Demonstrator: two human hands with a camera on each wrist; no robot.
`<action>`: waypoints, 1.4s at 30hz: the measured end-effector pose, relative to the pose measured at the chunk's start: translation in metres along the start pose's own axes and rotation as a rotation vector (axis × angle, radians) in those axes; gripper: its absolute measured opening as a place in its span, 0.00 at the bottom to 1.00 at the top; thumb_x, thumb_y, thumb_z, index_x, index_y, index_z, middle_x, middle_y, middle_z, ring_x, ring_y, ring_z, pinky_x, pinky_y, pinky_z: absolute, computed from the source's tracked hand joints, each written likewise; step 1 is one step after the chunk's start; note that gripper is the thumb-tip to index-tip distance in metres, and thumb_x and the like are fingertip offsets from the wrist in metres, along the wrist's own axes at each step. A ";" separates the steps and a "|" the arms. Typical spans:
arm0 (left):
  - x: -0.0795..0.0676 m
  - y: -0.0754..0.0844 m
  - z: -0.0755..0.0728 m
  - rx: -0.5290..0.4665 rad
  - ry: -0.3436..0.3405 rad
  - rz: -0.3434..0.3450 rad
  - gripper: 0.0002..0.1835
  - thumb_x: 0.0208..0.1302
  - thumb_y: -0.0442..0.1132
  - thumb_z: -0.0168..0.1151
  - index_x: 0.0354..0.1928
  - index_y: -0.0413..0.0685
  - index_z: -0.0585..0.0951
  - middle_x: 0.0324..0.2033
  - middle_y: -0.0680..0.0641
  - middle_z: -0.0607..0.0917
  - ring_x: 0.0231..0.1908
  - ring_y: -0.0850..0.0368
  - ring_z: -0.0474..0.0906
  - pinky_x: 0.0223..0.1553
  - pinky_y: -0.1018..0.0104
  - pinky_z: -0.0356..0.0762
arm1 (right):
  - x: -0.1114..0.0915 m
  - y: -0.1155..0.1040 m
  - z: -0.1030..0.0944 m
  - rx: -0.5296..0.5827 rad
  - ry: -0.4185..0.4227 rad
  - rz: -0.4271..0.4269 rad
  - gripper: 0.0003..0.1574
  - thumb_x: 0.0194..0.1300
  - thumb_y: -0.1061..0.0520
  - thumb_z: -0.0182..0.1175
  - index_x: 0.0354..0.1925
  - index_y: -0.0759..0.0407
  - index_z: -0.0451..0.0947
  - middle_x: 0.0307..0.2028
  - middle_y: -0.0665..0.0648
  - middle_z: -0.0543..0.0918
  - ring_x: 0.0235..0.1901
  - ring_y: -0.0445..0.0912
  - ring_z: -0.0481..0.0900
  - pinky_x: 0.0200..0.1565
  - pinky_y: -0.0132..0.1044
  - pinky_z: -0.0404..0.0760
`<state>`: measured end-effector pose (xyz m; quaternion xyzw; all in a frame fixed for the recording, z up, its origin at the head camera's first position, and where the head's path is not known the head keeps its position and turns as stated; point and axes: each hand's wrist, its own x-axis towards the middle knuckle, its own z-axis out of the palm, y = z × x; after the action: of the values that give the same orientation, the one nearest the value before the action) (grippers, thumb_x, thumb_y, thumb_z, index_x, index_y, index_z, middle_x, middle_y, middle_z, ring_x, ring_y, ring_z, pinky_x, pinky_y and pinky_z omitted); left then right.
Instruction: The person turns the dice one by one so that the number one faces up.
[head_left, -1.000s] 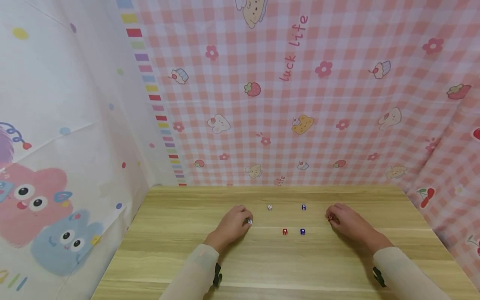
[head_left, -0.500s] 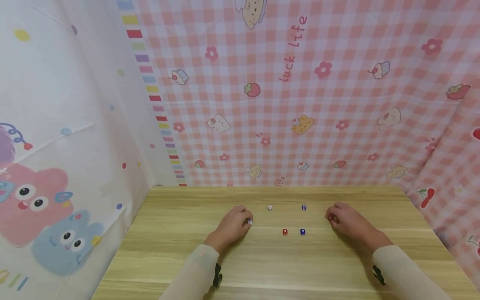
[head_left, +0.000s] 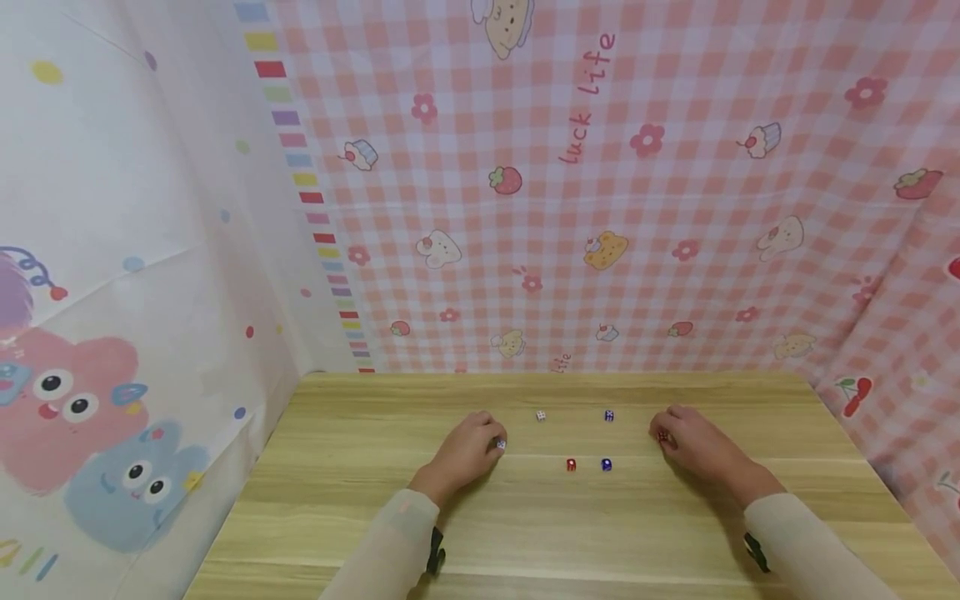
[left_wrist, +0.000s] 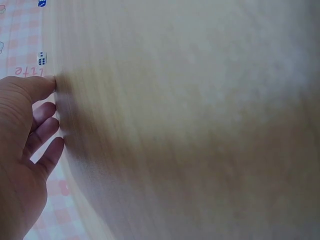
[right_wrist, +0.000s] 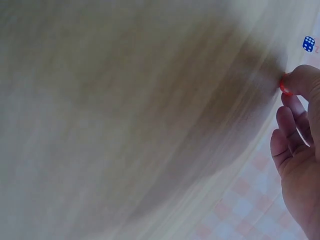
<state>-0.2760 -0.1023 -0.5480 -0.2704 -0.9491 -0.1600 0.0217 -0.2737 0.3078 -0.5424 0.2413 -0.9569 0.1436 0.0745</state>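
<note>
My left hand (head_left: 467, 450) pinches a white die (head_left: 501, 444) between thumb and fingers at the table's left-centre. In the left wrist view that die is hidden behind the thumb. On the right, my other hand (head_left: 693, 442) holds a red die (head_left: 663, 436) low at the tabletop; its edge shows beside the thumb in the right wrist view. Between the hands lie a second white die (head_left: 541, 416) and a blue die (head_left: 609, 416) at the back. Nearer to me sit another red die (head_left: 572, 465) and another blue die (head_left: 607, 465), side by side but apart.
The dice are on a wood-grain table (head_left: 525, 533). Behind it hangs a pink checked cloth (head_left: 465, 217) with printed figures, which continues along the right side. A white cloth (head_left: 150, 333) with cartoon prints closes off the left. Both wrists wear dark straps.
</note>
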 end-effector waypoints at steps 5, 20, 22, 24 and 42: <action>0.000 0.000 0.001 0.002 0.007 0.003 0.03 0.70 0.41 0.68 0.42 0.55 0.85 0.45 0.53 0.82 0.48 0.56 0.76 0.53 0.62 0.79 | 0.000 0.003 -0.001 0.024 -0.023 0.041 0.10 0.62 0.65 0.68 0.39 0.53 0.80 0.35 0.48 0.78 0.36 0.43 0.74 0.42 0.46 0.80; 0.001 -0.003 0.005 0.016 0.021 0.009 0.03 0.70 0.42 0.68 0.43 0.56 0.85 0.44 0.54 0.82 0.47 0.57 0.76 0.52 0.63 0.79 | -0.001 0.004 -0.002 0.056 -0.001 0.018 0.12 0.61 0.66 0.69 0.34 0.52 0.78 0.30 0.46 0.76 0.33 0.40 0.71 0.37 0.41 0.77; 0.001 -0.003 0.005 0.014 0.021 0.010 0.03 0.70 0.42 0.68 0.42 0.56 0.85 0.44 0.54 0.81 0.48 0.57 0.76 0.53 0.63 0.79 | -0.001 0.003 -0.002 0.044 -0.010 0.031 0.11 0.61 0.66 0.69 0.34 0.51 0.78 0.31 0.46 0.75 0.33 0.41 0.71 0.38 0.42 0.77; 0.001 -0.003 0.005 0.012 0.024 0.012 0.03 0.70 0.42 0.68 0.42 0.56 0.85 0.44 0.54 0.82 0.48 0.57 0.76 0.53 0.62 0.79 | -0.001 0.002 -0.002 0.032 -0.019 0.043 0.10 0.61 0.65 0.69 0.34 0.51 0.79 0.32 0.47 0.75 0.35 0.43 0.72 0.39 0.43 0.77; 0.000 0.000 0.001 -0.003 0.005 -0.008 0.02 0.70 0.42 0.68 0.42 0.56 0.85 0.45 0.54 0.82 0.50 0.56 0.77 0.54 0.61 0.79 | -0.003 0.003 -0.002 0.022 0.003 0.029 0.09 0.61 0.63 0.71 0.40 0.55 0.83 0.37 0.50 0.80 0.42 0.49 0.77 0.48 0.52 0.81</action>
<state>-0.2764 -0.1022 -0.5494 -0.2663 -0.9499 -0.1621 0.0229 -0.2724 0.3117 -0.5417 0.2281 -0.9585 0.1554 0.0714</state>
